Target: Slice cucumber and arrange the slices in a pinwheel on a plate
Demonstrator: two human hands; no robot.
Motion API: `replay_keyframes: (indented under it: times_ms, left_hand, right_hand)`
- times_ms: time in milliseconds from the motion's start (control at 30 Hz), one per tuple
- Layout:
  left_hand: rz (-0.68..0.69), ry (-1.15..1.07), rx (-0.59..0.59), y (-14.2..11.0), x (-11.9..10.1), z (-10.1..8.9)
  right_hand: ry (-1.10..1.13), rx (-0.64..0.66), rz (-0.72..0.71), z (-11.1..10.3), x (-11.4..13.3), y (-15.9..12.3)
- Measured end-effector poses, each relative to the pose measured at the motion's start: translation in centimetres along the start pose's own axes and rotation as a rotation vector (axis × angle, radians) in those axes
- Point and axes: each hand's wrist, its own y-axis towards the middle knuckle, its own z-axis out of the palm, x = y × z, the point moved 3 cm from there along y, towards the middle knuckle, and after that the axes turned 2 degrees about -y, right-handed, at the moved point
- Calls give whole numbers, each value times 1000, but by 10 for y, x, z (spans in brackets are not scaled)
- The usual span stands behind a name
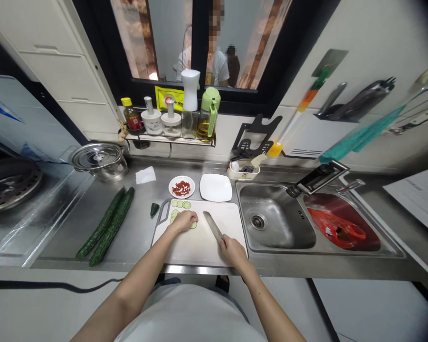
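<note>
A white cutting board [210, 247] with a grey handle lies on the counter in front of me. My left hand [184, 221] is over its left part, fingers curled together at a pale green cucumber slice [194, 225]; the hand partly hides that slice. Other cucumber slices [180, 204] lie in a row at the board's upper left, with more beside my left hand. In my right hand [232, 250] is a kitchen knife [212, 225], gripped by the handle, its blade pointing up and left just above or on the board. A dark green cucumber end [154, 209] rests left of the board.
Two whole cucumbers [112, 228] lie at left, near a lidded steel pot [101, 161]. Behind the board are a plate [171, 188] of red pieces and a white square plate [215, 187]. A steel sink [278, 218] with a red bag [338, 230] is at right. Bottles [190, 104] stand on a shelf.
</note>
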Motion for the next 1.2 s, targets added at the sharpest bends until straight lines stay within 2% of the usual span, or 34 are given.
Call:
replay_keyframes:
  times_ms: [133, 233, 300, 367, 433, 667, 933, 1200]
  left_hand:
    - [170, 242, 90, 2, -15, 0]
    - [213, 261, 78, 2, -18, 0]
    - [168, 239, -1, 0, -14, -2]
    - [66, 233, -90, -3, -6, -5]
    - [-26, 248, -129, -8, 1, -7]
    - [-139, 270, -103, -14, 9, -5]
    - [-179, 261, -113, -10, 10, -2]
    - [-195, 263, -102, -8, 9, -4]
  right_hand:
    - [5, -15, 1, 2, -1, 0]
    - [1, -13, 7, 2, -1, 0]
    - [-10, -16, 5, 1, 0, -2]
    - [-34, -32, 2, -1, 2, -6]
    - [-67, -49, -9, -2, 5, -13]
    - [-83, 12, -129, 5, 19, -35]
    - [-71, 19, -125, 17, 27, -36]
    - [-106, 67, -120, 14, 31, -38]
